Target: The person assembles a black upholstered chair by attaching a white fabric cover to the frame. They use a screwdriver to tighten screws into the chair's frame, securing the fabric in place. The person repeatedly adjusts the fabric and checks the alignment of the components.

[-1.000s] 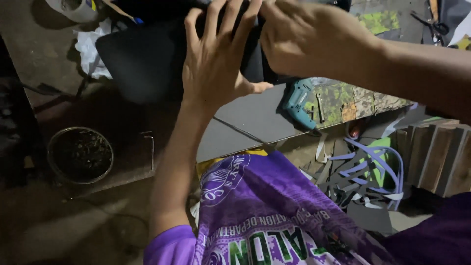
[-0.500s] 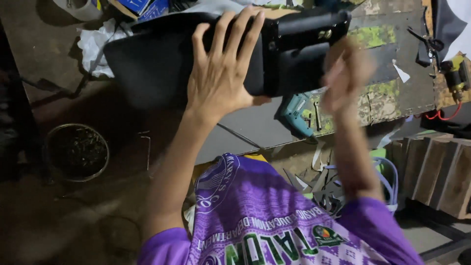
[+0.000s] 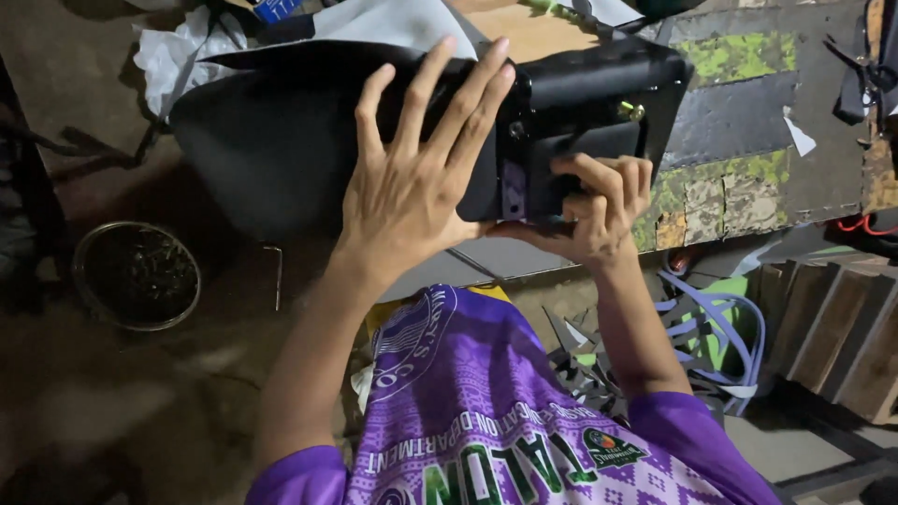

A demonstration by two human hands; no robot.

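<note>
A black leather bag with a flap and a small brass stud lies at the edge of a worn workbench. My left hand is pressed flat on the bag's middle, fingers spread. My right hand grips the lower edge of the bag's front panel, fingers curled over it and thumb underneath. A purple printed shirt fills the lower centre.
A round metal tin of dark bits sits on the floor at left, with a bent metal hook beside it. Crumpled white cloth lies top left. Lavender straps and wooden blocks lie at right.
My right hand dropped from above the bag, swung out to the right, then came back to grip the bag's lower front edge. The left hand stayed pressed on the bag.
</note>
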